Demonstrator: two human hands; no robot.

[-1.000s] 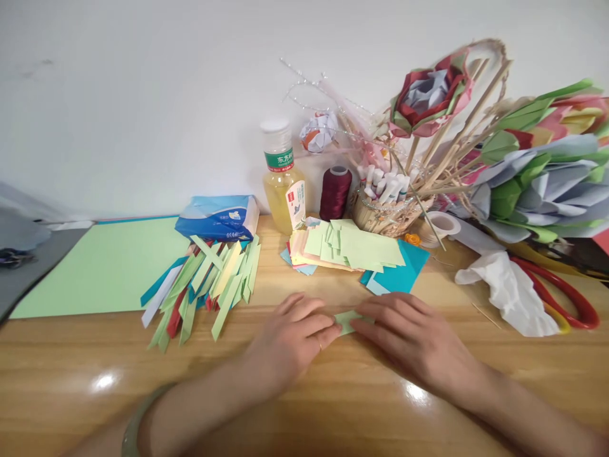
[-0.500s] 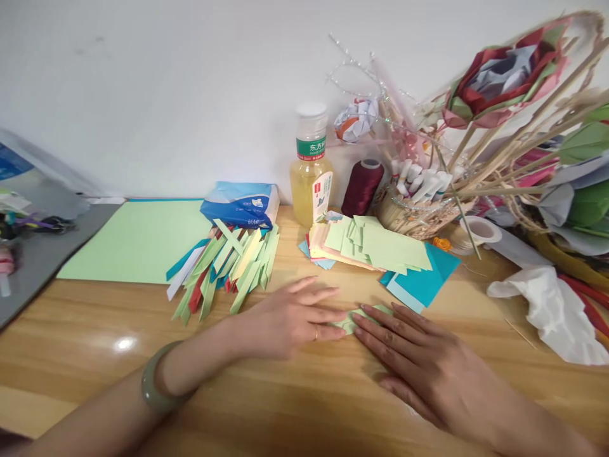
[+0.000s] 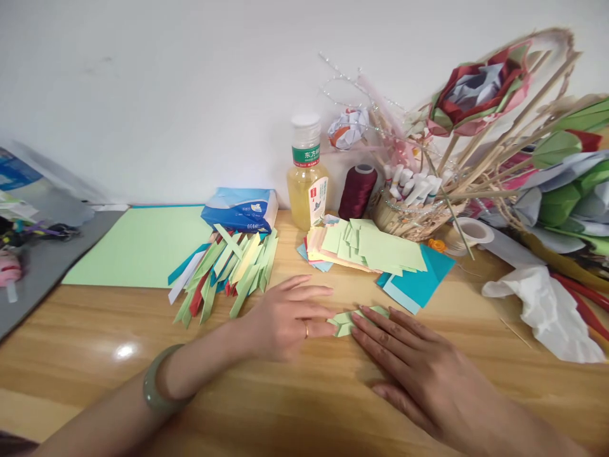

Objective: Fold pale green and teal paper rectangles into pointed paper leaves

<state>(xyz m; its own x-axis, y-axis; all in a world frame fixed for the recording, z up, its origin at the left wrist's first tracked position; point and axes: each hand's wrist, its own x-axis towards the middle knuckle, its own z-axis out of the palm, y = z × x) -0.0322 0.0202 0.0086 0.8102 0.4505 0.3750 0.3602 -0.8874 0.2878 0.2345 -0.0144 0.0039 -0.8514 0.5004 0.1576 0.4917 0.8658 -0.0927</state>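
Hands at a table, seen from above; clock directions are taken from the folded paper, with 12 toward the wall. The right hand (image 3: 419, 362), at 4 o'clock, lies palm down and extended, its four fingers close together and its thumb apart at the near side. Its fingertips rest over the right part of the folded paper (image 3: 341, 326), covering much of it; nothing is gripped. The left hand (image 3: 280, 317), at 9 o'clock, is also opened out, its fingers spread and loosely straight. The lower fingertips reach the left end of the paper; whether they press on it cannot be told, and the thumb is hidden. The lowest visible finger wears a ring (image 3: 307, 329), and the wrist a bangle (image 3: 157, 381). The paper, pale green with visible creases, lies flat on the table (image 3: 295, 406) between the hands.

Farther out, the green slips (image 3: 390, 246) top a stack at 12 o'clock, overlapping the teal paper (image 3: 432, 276) at 2. A heap of strips (image 3: 245, 289) lies at 10, in front of the blue pack (image 3: 238, 209). The bottle (image 3: 304, 193) stands between 11 and 12, the spool (image 3: 356, 193) at 12, and the basket (image 3: 404, 220) at 1.
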